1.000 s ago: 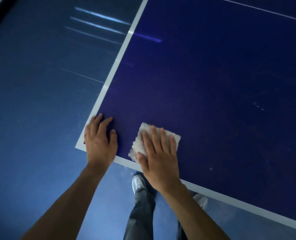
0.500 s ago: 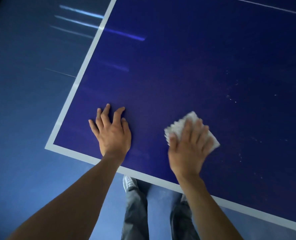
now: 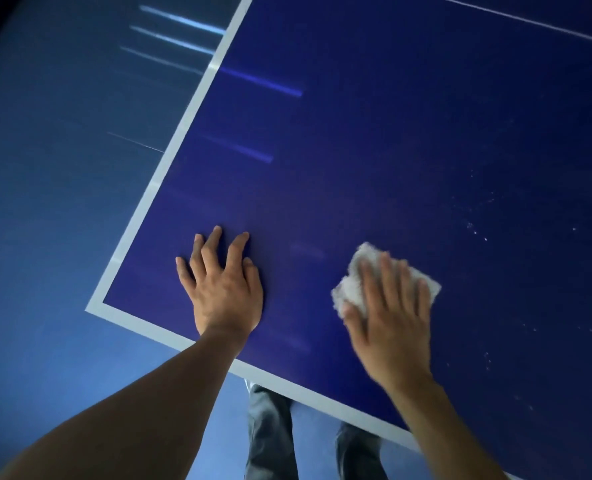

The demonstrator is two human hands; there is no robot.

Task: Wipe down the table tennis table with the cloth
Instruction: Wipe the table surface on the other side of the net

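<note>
The dark blue table tennis table (image 3: 374, 161) with its white edge stripe fills my view, its near-left corner low on the left. Off its left edge lies the blue floor (image 3: 45, 202), streaked with pale light reflections. My grey trouser legs (image 3: 270, 434) show below the near edge. My left hand (image 3: 223, 289) lies flat on the table near that corner, palm down, fingers (image 3: 214, 244) spread wide, holding nothing. To its right, my right hand (image 3: 391, 317), blurred, presses down on the crumpled white cloth (image 3: 351, 285), fingers spread flat over it; the cloth lies on the blue surface, sticking out left and right of my fingers. Small white specks (image 3: 476, 232) dot the table further right.
</note>
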